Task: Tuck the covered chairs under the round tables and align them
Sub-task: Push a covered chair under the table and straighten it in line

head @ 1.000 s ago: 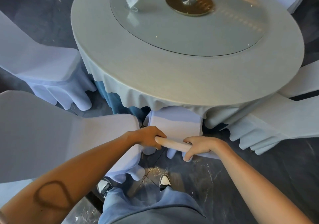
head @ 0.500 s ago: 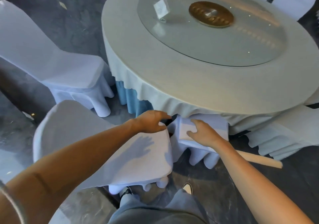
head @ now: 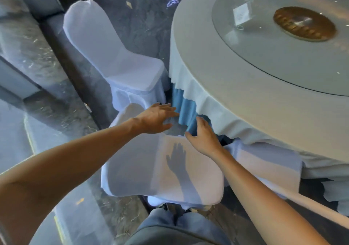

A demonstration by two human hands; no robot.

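Note:
A white-covered chair [head: 143, 173] stands right below me beside the round table [head: 236, 93], which has a white cloth and a blue skirt [head: 186, 110]. My left hand [head: 157, 119] is over the chair's upper part, fingers spread and straight, holding nothing. My right hand [head: 204, 137] lies with straight fingers at the chair's edge, against the blue skirt. A second covered chair [head: 120, 61] stands further left, its seat close to the table's cloth. A third covered chair [head: 264, 165] sits tucked under the table at the right.
A glass turntable [head: 264, 55] with a bronze centre disc [head: 304, 23] and a small card stand [head: 240, 15] lies on the table. A pale stick [head: 313, 208] lies on the dark marble floor at lower right. My legs and shoes are just behind the near chair.
Both hands let go of the pale stick, which now lies on the floor. My view swung left, and the hands moved from the tucked chair over to the chair beside it.

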